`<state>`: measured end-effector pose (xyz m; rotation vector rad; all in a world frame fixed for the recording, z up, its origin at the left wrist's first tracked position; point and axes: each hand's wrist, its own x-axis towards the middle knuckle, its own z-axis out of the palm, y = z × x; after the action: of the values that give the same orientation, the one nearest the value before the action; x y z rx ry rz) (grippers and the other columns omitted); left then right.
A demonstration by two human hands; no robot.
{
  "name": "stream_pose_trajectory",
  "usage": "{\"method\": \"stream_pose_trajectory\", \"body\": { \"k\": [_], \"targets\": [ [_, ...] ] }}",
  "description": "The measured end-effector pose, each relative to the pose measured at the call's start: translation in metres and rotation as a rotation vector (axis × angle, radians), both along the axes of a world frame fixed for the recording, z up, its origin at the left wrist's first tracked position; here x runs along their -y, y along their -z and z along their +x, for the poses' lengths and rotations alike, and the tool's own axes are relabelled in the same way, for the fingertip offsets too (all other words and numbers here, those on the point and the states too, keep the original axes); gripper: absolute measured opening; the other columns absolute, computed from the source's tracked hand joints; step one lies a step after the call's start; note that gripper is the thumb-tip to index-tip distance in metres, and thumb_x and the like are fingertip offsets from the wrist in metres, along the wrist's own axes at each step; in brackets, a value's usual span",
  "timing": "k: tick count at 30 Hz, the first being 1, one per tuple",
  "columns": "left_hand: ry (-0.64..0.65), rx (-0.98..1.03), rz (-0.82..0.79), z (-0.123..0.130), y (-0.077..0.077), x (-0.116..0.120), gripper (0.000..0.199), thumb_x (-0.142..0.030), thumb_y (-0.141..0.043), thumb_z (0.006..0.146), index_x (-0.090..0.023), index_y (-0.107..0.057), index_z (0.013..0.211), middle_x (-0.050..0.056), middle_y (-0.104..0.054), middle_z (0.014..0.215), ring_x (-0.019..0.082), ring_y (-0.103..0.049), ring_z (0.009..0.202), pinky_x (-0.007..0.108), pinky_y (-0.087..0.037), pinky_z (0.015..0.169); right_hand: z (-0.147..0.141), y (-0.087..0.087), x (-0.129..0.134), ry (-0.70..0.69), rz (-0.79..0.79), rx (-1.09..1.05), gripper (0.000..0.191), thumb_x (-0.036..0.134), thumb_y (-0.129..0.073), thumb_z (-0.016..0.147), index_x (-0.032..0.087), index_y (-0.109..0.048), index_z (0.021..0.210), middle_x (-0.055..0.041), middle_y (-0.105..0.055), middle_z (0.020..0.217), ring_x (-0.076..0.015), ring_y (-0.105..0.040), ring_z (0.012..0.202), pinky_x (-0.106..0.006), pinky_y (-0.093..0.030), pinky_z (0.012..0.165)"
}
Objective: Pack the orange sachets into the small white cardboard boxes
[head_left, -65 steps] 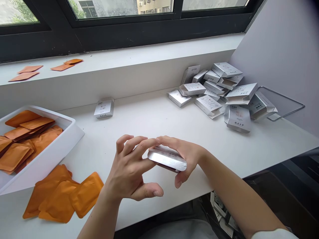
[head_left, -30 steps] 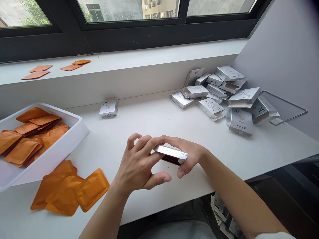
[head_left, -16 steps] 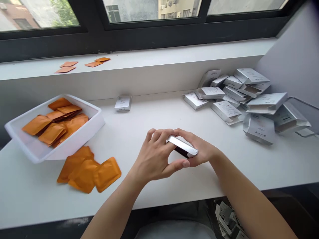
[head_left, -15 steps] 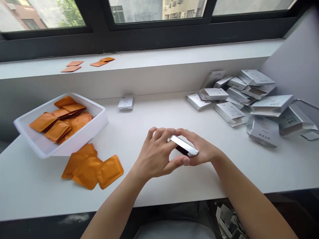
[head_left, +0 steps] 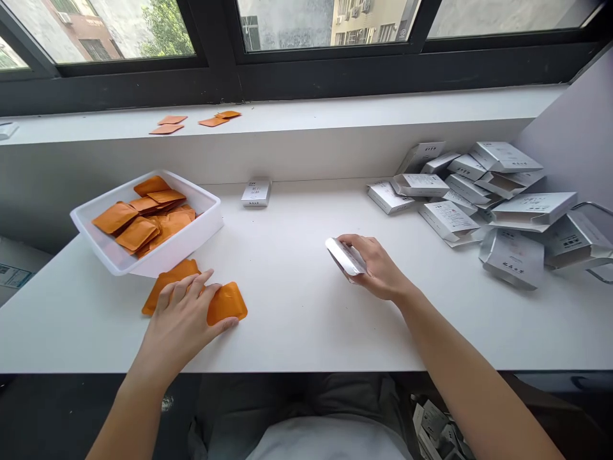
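Observation:
My right hand (head_left: pixel 376 268) is shut on a flat silver-white carton (head_left: pixel 345 257), holding it up by its edges just above the white desk (head_left: pixel 297 332). To the left, my left hand (head_left: pixel 182 313) lies over orange sachets (head_left: pixel 226 303) on the desktop, its fingers spread and its thumb by the nearest sachet. Part of the sachets is hidden under that palm. More orange sachets (head_left: pixel 143 220) lie in a white tray (head_left: pixel 191 198) just beyond my left hand.
A heap of silver-white cartons (head_left: pixel 469 191) fills the desk's back right, beside a wire rack (head_left: pixel 596 207). One carton (head_left: pixel 255 193) stands by the back wall. Orange sachets (head_left: pixel 191 122) lie on the window sill. Loose cartons (head_left: pixel 433 425) show below the desk.
My left hand has left the carton and moved left onto the orange sachets on the desk. My right hand alone holds the carton. The view has tilted and shifted, showing more desk.

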<state>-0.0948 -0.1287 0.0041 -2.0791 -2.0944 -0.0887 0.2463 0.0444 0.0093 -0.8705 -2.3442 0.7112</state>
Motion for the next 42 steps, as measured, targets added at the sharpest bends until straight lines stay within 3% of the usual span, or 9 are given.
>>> {"method": "stream_pose_trajectory", "body": {
  "k": [6, 10, 13, 18, 23, 26, 33, 37, 42],
  "targets": [
    [0.071, 0.296, 0.128, 0.028, -0.012, -0.010, 0.017, -0.036, -0.051, 0.090, -0.022, -0.054, 0.098, 0.004, -0.068, 0.087, 0.023, -0.062, 0.082, 0.034, -0.043, 0.072, -0.003, -0.003, 0.001, -0.018, -0.287, -0.261, 0.055, 0.061, -0.042, 0.084, 0.020, -0.059, 0.117, -0.0067, -0.063, 0.095, -0.0188, -0.054, 0.070, -0.032, -0.041, 0.063],
    [0.495, 0.411, 0.348, 0.073, -0.034, -0.038, 0.018, -0.010, -0.049, 0.089, -0.024, -0.058, 0.097, -0.002, -0.071, 0.086, 0.013, -0.064, 0.075, 0.030, -0.040, 0.078, -0.001, -0.004, 0.002, -0.023, -0.434, -0.359, 0.055, 0.063, -0.049, 0.081, 0.019, -0.063, 0.109, -0.0057, -0.062, 0.088, -0.0171, -0.053, 0.068, -0.028, -0.039, 0.058],
    [0.726, 0.420, 0.584, 0.104, -0.048, -0.067, 0.021, -0.007, -0.056, 0.085, -0.025, -0.062, 0.093, -0.004, -0.073, 0.087, 0.011, -0.064, 0.075, 0.030, -0.037, 0.078, -0.001, -0.003, 0.002, -0.053, -0.501, -0.365, 0.061, 0.069, -0.047, 0.080, 0.018, -0.063, 0.109, -0.0067, -0.062, 0.090, -0.0183, -0.055, 0.072, -0.028, -0.041, 0.060],
    [0.820, 0.399, 0.762, 0.128, -0.047, -0.098, 0.016, -0.010, -0.064, 0.083, -0.024, -0.065, 0.091, -0.006, -0.074, 0.082, 0.008, -0.062, 0.070, 0.029, -0.036, 0.075, -0.002, -0.003, 0.003, -0.193, -0.384, -0.341, 0.061, 0.070, -0.042, 0.082, 0.018, -0.064, 0.105, -0.0048, -0.064, 0.082, -0.0162, -0.054, 0.063, -0.031, -0.042, 0.063],
    [0.916, 0.195, 0.872, 0.141, -0.036, -0.096, 0.017, -0.010, -0.066, 0.080, -0.023, -0.067, 0.092, -0.005, -0.072, 0.080, 0.009, -0.058, 0.068, 0.030, -0.036, 0.076, -0.005, -0.009, 0.006, -0.196, -0.247, -0.278, 0.061, 0.066, -0.029, 0.088, 0.020, -0.065, 0.105, -0.0069, -0.069, 0.099, -0.0209, -0.062, 0.083, -0.041, -0.037, 0.092],
    [1.003, 0.190, 0.822, 0.146, -0.029, -0.092, 0.017, -0.011, -0.064, 0.082, -0.022, -0.065, 0.094, -0.005, -0.070, 0.079, 0.010, -0.060, 0.072, 0.028, -0.037, 0.074, -0.006, -0.012, 0.009, -0.216, -0.250, -0.254, 0.061, 0.066, -0.028, 0.088, 0.020, -0.065, 0.107, -0.0071, -0.070, 0.103, -0.0231, -0.062, 0.091, -0.043, -0.032, 0.099],
    [0.831, 0.438, 0.451, 0.134, -0.017, -0.094, 0.021, -0.009, -0.055, 0.085, -0.025, -0.062, 0.098, -0.003, -0.072, 0.098, 0.013, -0.061, 0.090, 0.032, -0.032, 0.087, -0.004, -0.012, 0.009, -0.253, -0.295, -0.257, 0.055, 0.062, -0.041, 0.086, 0.020, -0.064, 0.114, -0.0075, -0.069, 0.107, -0.0232, -0.061, 0.093, -0.039, -0.042, 0.090],
    [0.792, 0.505, 0.299, 0.122, -0.027, -0.088, 0.028, -0.007, -0.053, 0.085, -0.028, -0.063, 0.101, -0.004, -0.071, 0.100, 0.012, -0.057, 0.084, 0.033, -0.030, 0.084, -0.006, -0.014, 0.010, -0.287, -0.360, -0.272, 0.050, 0.055, -0.042, 0.088, 0.017, -0.063, 0.112, -0.0066, -0.069, 0.098, -0.0201, -0.061, 0.085, -0.034, -0.045, 0.080],
    [0.775, 0.450, 0.157, 0.112, -0.044, -0.079, 0.036, -0.004, -0.046, 0.086, -0.028, -0.061, 0.107, -0.003, -0.069, 0.100, 0.013, -0.055, 0.081, 0.035, -0.029, 0.083, -0.009, -0.011, 0.011, -0.249, -0.170, -0.208, 0.051, 0.054, -0.042, 0.083, 0.018, -0.062, 0.112, -0.0075, -0.070, 0.104, -0.0225, -0.063, 0.092, -0.041, -0.035, 0.095]
  ]
}}
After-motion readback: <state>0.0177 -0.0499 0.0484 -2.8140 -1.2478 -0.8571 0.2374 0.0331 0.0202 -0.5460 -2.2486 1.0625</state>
